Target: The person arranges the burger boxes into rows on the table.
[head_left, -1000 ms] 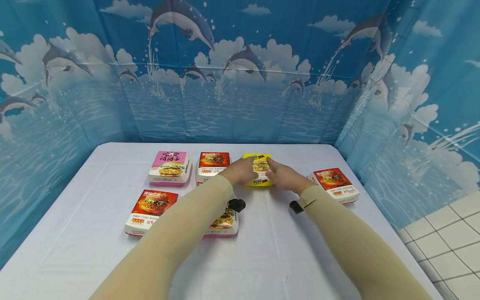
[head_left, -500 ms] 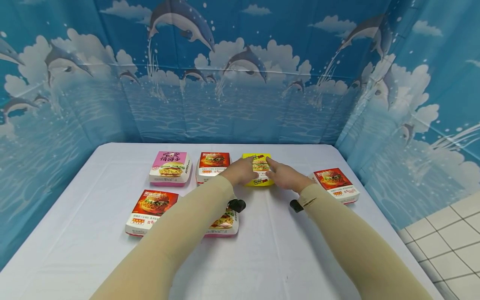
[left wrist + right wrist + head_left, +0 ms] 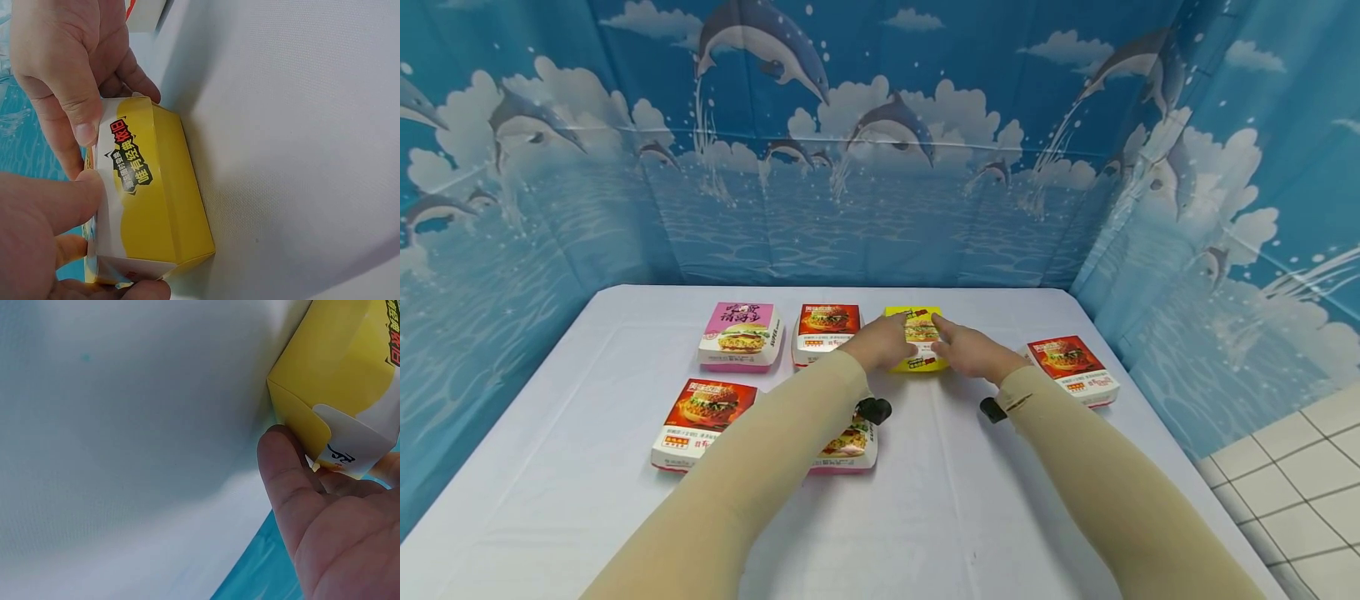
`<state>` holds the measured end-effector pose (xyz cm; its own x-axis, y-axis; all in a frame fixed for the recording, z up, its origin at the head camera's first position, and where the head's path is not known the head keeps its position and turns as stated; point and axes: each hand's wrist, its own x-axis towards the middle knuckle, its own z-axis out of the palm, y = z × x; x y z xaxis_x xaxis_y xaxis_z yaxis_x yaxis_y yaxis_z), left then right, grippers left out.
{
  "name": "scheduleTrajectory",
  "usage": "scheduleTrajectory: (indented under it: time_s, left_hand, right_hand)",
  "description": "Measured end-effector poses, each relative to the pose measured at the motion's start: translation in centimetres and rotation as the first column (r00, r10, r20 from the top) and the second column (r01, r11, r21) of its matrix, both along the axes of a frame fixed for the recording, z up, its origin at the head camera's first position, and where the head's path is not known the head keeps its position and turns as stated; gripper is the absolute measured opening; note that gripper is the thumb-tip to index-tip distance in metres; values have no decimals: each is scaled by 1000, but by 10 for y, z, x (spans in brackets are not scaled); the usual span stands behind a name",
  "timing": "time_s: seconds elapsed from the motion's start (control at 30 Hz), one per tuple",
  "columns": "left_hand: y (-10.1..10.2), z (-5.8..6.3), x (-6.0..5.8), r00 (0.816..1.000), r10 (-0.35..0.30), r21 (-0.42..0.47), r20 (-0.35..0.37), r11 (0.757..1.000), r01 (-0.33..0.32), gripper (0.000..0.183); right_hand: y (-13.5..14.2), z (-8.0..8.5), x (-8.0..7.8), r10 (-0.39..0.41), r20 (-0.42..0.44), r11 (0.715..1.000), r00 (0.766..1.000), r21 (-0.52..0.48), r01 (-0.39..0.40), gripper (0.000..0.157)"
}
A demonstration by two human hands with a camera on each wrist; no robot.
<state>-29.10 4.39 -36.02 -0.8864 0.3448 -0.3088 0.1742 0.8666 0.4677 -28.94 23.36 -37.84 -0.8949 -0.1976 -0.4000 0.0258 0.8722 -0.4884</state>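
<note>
A yellow cardboard burger box [image 3: 921, 332] sits on the white tablecloth near the far edge, with a hand on each side. My left hand [image 3: 883, 342] grips its left side, thumb along the top edge and fingers around the side. From the right, my right hand [image 3: 977, 355] grips it in the same way. In the left wrist view both thumbs press on top of the box [image 3: 162, 187] and the fingers wrap its ends. The right wrist view shows fingers of the right hand [image 3: 337, 531] at the lower corner of the box.
To the left stand a pink burger box [image 3: 739, 337] and a red-and-white one [image 3: 827, 325]. Nearer are another red box [image 3: 707, 412] and a pink-edged box [image 3: 853, 446], both partly hidden by my left forearm. A red box [image 3: 1070, 367] lies right of my right hand.
</note>
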Motion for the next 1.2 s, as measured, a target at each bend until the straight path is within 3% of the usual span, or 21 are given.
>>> scheduleTrajectory:
  time_s: [0.37,1.2]
  left_hand:
    - [1,-2,-4,1000,5,-2,15,1000,-5,75]
    - [3,-3,3,1000,13,-5,-14,1000,-13,75]
  right_hand:
    - [1,0,-1,2,-2,1000,1000,-6,-2,72]
    - [2,0,2,-3,11,1000,1000,-2,3,71]
